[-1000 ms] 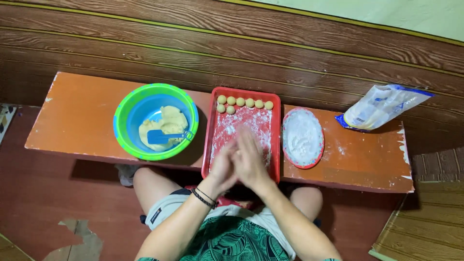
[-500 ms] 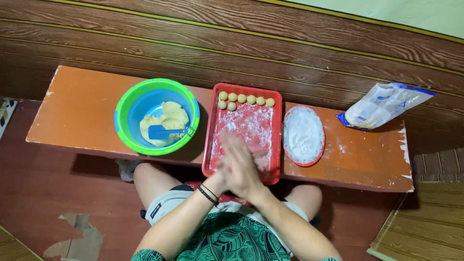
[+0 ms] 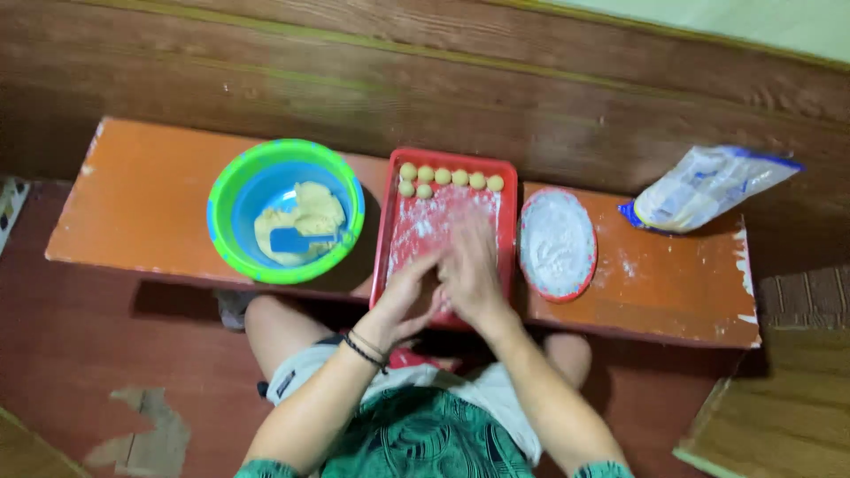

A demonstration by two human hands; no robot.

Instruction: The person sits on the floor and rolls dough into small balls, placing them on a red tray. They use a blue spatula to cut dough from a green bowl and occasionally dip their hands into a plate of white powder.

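The left hand (image 3: 409, 296) and right hand (image 3: 471, 270) were pressed palm to palm over the near end of the floured red tray (image 3: 390, 232); whether anything lay between them could not be told. Dough balls (image 3: 443, 177) lined the tray's far edge, with a green bowl (image 3: 226, 190) to the left and a flour plate (image 3: 556, 243) to the right on the surface (image 3: 133, 204).

Home food-making spot on a low bench by a wooden wall.

A person sits on a worn reddish floor at a low orange bench (image 3: 142, 212) set against dark wood planking. On it stand a green-rimmed blue bowl (image 3: 221, 199) of dough, a floured red tray (image 3: 382, 221) with small dough balls (image 3: 447, 177) along its far edge, a red plate of flour (image 3: 556, 243), and a flour bag (image 3: 708, 186) at the right end.
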